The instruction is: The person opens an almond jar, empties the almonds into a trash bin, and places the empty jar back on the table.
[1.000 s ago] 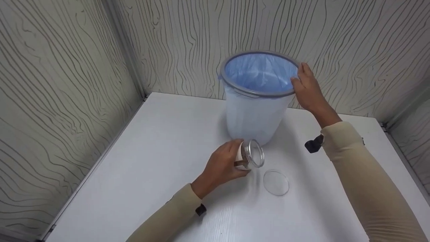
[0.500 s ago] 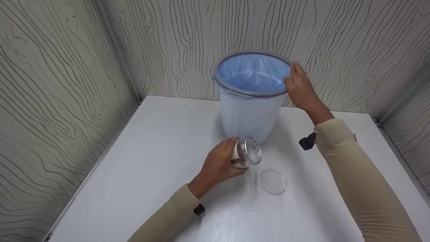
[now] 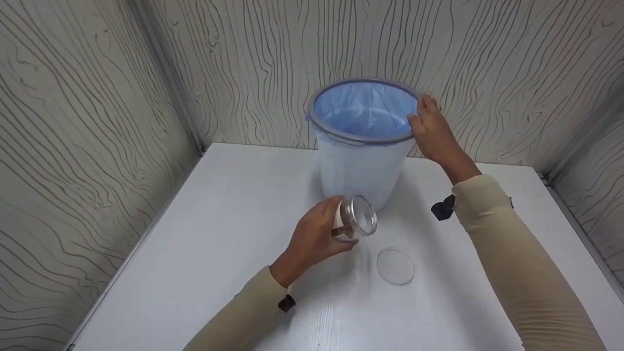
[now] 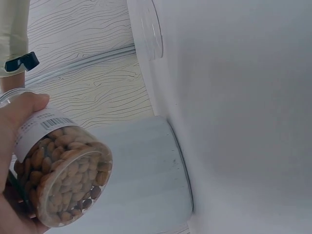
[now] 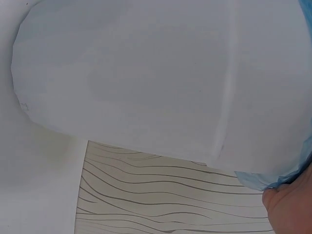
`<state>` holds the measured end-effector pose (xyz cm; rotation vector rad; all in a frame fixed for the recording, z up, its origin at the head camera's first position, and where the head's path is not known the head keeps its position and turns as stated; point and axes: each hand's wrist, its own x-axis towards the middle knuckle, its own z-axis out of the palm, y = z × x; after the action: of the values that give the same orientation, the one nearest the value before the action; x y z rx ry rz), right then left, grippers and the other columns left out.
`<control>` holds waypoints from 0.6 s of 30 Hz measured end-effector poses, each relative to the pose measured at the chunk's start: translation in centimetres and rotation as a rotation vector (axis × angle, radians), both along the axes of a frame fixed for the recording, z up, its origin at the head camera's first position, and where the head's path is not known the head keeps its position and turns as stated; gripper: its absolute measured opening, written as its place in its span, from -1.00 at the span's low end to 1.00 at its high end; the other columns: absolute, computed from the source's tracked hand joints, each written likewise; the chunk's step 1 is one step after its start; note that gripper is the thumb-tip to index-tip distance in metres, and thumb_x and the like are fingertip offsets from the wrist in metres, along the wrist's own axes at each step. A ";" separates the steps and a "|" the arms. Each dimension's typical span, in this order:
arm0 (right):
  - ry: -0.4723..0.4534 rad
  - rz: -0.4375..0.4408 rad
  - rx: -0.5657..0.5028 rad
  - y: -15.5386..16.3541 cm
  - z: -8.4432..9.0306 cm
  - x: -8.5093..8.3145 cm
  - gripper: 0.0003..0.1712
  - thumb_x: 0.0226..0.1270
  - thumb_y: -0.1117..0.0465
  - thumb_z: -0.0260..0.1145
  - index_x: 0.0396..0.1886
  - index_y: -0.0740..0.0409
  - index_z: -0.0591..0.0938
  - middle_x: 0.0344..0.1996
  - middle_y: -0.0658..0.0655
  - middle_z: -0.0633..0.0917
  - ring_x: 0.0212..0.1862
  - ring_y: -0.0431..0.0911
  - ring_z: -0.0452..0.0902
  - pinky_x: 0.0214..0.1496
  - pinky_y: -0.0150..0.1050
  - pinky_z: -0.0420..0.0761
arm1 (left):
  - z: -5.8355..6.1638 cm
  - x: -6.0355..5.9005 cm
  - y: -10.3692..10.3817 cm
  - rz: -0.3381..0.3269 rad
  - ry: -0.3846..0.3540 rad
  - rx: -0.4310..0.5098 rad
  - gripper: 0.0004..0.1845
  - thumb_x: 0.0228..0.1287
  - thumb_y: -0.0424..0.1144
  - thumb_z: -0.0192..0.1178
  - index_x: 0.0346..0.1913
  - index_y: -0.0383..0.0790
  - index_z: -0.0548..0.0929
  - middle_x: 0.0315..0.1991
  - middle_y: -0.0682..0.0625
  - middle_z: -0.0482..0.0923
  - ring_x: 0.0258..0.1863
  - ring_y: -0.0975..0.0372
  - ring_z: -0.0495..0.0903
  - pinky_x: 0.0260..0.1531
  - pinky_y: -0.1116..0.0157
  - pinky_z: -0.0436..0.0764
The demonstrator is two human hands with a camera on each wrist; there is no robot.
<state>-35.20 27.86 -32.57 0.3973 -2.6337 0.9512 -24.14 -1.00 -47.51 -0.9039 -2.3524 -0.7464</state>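
Note:
My left hand (image 3: 309, 236) grips a clear jar (image 3: 346, 222) around its side, tilted over the table in front of the bin, with its rimmed end facing right. In the left wrist view, almonds (image 4: 73, 180) show through the base and wall of the jar, and a white label with a barcode (image 4: 56, 122) wraps part of it. With thumb and fingers my right hand (image 3: 434, 129) holds the grey rim of a white trash bin (image 3: 358, 168), at its right side. A blue bag (image 3: 368, 109) lines the bin. The right wrist view shows that hand (image 5: 292, 204) at the bag's edge.
A clear round lid (image 3: 395, 266) lies flat on the white table (image 3: 234, 209), right of the jar and in front of the bin. Wood-patterned panels (image 3: 253, 73) stand behind the bin and on both sides of the table.
The head view has shifted slightly, carrying the bin and lid a little left in the picture. Both hands keep their hold, and the jar has turned and risen slightly.

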 end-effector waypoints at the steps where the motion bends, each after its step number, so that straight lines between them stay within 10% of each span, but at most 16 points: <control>1: -0.001 0.000 0.001 0.0 0.0 0.0 -0.16 0.61 -0.03 -0.23 0.57 0.48 -0.15 0.61 0.35 -0.17 0.62 0.17 -0.32 0.61 0.04 -0.22 | 0.1 0.0 -0.1 0.000 0.000 0.004 -0.01 -0.12 0.05 0.63 0.37 -0.19 0.38 0.21 -0.02 0.56 0.18 0.19 0.57 0.21 0.26 0.56; 18: -0.005 -0.022 0.015 -0.2 0.0 0.0 -0.16 0.60 -0.05 -0.24 0.58 0.45 -0.15 0.62 0.31 -0.19 0.62 0.10 -0.46 0.61 0.00 -0.31 | 1.4 -0.2 -0.4 -0.002 0.012 0.014 0.01 -0.14 0.05 0.65 0.39 -0.19 0.38 0.21 -0.02 0.56 0.19 0.20 0.57 0.21 0.26 0.56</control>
<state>-35.16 27.71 -32.55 0.3694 -2.6454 0.9277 -24.30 -1.45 -46.12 -0.9029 -2.3332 -0.7558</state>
